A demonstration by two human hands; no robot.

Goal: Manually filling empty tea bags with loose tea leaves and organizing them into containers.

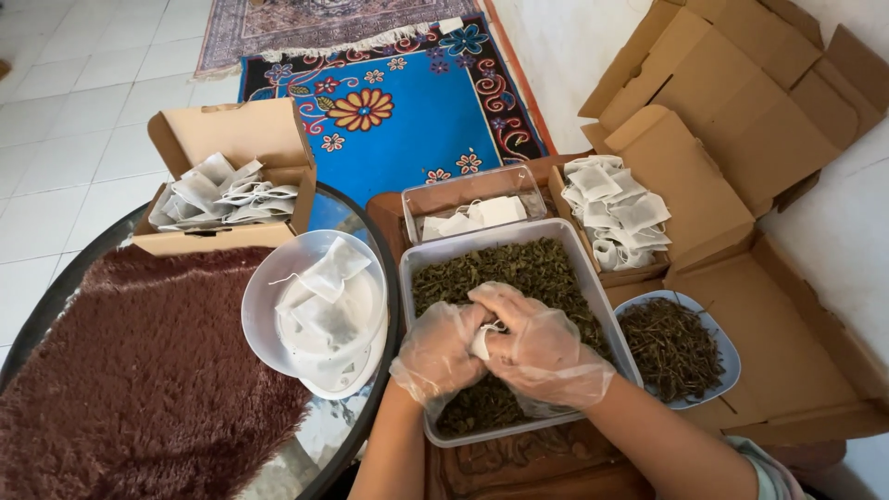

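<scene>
Teabag (483, 341), small and white, sits pinched between my gloved left hand (440, 352) and right hand (542, 350) over the clear tub (419, 257) of dried leaves; I judge filling underway, closing it next.

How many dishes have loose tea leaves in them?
2: the big clear tub under both gloved hands, and the small blue plate right of it.

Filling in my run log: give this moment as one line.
left hand gloved, on small filter bag | right hand gloved, gripping same bag | over clear tub of dried tea leaves
</scene>
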